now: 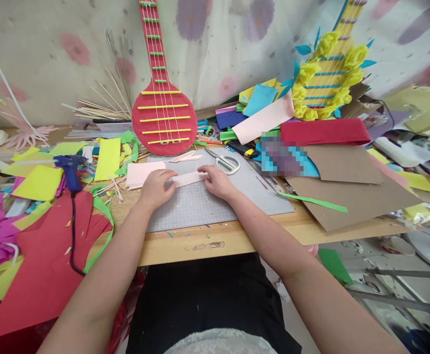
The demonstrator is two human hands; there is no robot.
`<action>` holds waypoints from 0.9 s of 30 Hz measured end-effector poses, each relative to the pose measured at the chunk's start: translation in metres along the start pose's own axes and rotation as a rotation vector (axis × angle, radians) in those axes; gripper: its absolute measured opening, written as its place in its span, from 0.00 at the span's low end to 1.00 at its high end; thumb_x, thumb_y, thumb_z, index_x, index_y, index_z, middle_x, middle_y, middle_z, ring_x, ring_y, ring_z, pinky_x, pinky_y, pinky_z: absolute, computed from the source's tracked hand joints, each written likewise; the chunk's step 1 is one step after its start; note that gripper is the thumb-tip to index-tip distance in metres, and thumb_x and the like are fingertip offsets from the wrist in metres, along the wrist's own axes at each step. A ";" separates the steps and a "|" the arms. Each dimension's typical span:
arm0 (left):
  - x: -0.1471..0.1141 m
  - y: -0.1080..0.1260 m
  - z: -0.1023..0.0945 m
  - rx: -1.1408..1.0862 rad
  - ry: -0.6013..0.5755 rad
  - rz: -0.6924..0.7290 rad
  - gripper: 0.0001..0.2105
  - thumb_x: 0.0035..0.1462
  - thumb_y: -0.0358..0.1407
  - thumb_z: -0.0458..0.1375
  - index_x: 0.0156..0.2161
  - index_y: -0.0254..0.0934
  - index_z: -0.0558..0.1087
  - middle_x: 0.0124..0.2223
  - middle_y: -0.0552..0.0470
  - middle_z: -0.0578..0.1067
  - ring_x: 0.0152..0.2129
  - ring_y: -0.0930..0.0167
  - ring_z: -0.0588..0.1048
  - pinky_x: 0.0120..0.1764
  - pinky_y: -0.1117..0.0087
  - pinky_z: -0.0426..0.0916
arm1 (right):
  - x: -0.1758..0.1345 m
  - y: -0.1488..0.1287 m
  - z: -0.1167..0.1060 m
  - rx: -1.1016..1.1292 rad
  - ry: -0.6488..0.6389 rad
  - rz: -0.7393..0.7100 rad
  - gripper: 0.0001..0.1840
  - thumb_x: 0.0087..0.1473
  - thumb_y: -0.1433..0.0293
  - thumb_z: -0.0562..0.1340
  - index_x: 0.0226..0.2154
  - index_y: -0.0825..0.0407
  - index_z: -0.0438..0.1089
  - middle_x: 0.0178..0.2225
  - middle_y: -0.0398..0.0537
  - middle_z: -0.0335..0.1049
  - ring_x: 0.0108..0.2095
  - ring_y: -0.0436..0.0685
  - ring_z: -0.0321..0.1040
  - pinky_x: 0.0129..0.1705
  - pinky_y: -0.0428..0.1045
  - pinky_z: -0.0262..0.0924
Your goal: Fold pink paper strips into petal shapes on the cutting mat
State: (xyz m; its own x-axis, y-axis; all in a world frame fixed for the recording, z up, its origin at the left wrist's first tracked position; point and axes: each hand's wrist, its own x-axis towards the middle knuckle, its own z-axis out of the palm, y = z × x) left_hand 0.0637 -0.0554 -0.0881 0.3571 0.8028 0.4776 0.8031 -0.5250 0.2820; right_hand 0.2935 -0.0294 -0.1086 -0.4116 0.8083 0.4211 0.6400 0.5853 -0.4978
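One pale pink strip [190,179] spans between both hands [157,188].

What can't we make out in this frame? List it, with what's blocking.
- Head view: ends of the pale pink strip, covered by fingers of the left hand and right hand; pinched or just pressed, too small to tell.
- Head view: top of the red paper instrument, cut off by the upper edge; same for the yellow-flowered one.
- Head view: detail under the pixelated patch, blurred by mosaic.

lt pink paper strip [189,179], narrow, crosswise, r end farther, over gray mat [185,210].
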 end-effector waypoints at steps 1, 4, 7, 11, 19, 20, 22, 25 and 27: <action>0.001 0.005 0.004 -0.008 -0.029 0.028 0.13 0.53 0.35 0.53 0.43 0.36 0.72 0.45 0.47 0.75 0.44 0.65 0.71 0.49 0.62 0.64 | 0.000 0.001 -0.002 -0.007 -0.012 0.007 0.26 0.41 0.82 0.52 0.45 0.53 0.66 0.45 0.51 0.70 0.46 0.57 0.64 0.49 0.54 0.58; 0.005 0.017 0.016 -0.003 -0.119 0.072 0.15 0.52 0.35 0.54 0.46 0.35 0.69 0.46 0.46 0.74 0.45 0.64 0.70 0.49 0.62 0.64 | -0.001 0.002 -0.005 -0.025 -0.075 -0.003 0.26 0.40 0.80 0.54 0.45 0.54 0.63 0.44 0.51 0.70 0.45 0.58 0.63 0.49 0.54 0.57; 0.008 0.021 0.024 0.028 -0.140 0.027 0.16 0.52 0.37 0.55 0.47 0.35 0.68 0.46 0.45 0.73 0.45 0.63 0.69 0.49 0.61 0.63 | 0.000 0.001 -0.004 -0.035 -0.079 0.019 0.26 0.41 0.80 0.54 0.46 0.54 0.63 0.41 0.50 0.71 0.44 0.58 0.63 0.48 0.54 0.57; 0.010 0.013 0.029 0.054 -0.033 -0.158 0.17 0.54 0.37 0.53 0.48 0.33 0.68 0.47 0.43 0.74 0.45 0.61 0.69 0.49 0.60 0.63 | 0.003 0.000 -0.001 -0.065 -0.031 0.049 0.23 0.44 0.77 0.55 0.45 0.55 0.64 0.44 0.52 0.69 0.45 0.59 0.62 0.49 0.54 0.57; 0.014 0.007 0.029 0.001 -0.061 -0.179 0.16 0.50 0.30 0.56 0.46 0.36 0.70 0.37 0.49 0.76 0.38 0.63 0.71 0.46 0.60 0.63 | 0.004 0.003 0.006 -0.090 -0.063 0.008 0.25 0.47 0.77 0.55 0.51 0.56 0.63 0.48 0.55 0.67 0.50 0.60 0.57 0.55 0.56 0.53; 0.015 0.008 0.029 -0.018 -0.055 -0.179 0.16 0.50 0.29 0.56 0.46 0.35 0.70 0.36 0.49 0.75 0.37 0.64 0.71 0.45 0.61 0.64 | 0.004 0.002 0.007 -0.092 -0.060 -0.005 0.25 0.47 0.77 0.55 0.51 0.56 0.63 0.48 0.54 0.67 0.50 0.60 0.57 0.55 0.56 0.53; 0.015 0.008 0.030 -0.056 -0.037 -0.188 0.17 0.49 0.28 0.55 0.47 0.35 0.69 0.36 0.49 0.74 0.36 0.66 0.71 0.44 0.62 0.65 | 0.004 0.001 0.007 -0.097 -0.047 -0.023 0.25 0.46 0.78 0.54 0.50 0.56 0.64 0.47 0.54 0.67 0.50 0.60 0.57 0.54 0.56 0.53; 0.014 0.008 0.032 -0.134 -0.004 -0.226 0.20 0.48 0.26 0.54 0.49 0.36 0.66 0.40 0.48 0.70 0.32 0.70 0.71 0.42 0.65 0.66 | 0.005 0.000 0.007 -0.098 -0.026 -0.037 0.25 0.45 0.79 0.54 0.48 0.55 0.65 0.45 0.54 0.68 0.48 0.61 0.58 0.53 0.57 0.54; 0.013 0.007 0.032 -0.187 0.018 -0.234 0.22 0.47 0.25 0.53 0.50 0.37 0.65 0.42 0.48 0.69 0.30 0.72 0.70 0.41 0.67 0.67 | 0.005 -0.002 0.006 -0.093 0.001 -0.042 0.25 0.45 0.79 0.54 0.47 0.54 0.65 0.44 0.53 0.67 0.48 0.61 0.58 0.52 0.58 0.54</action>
State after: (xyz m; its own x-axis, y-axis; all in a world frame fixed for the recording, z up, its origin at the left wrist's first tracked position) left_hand 0.0896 -0.0392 -0.1066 0.1630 0.9039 0.3954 0.7601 -0.3706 0.5337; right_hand 0.2863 -0.0263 -0.1105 -0.4390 0.7830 0.4407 0.6798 0.6102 -0.4070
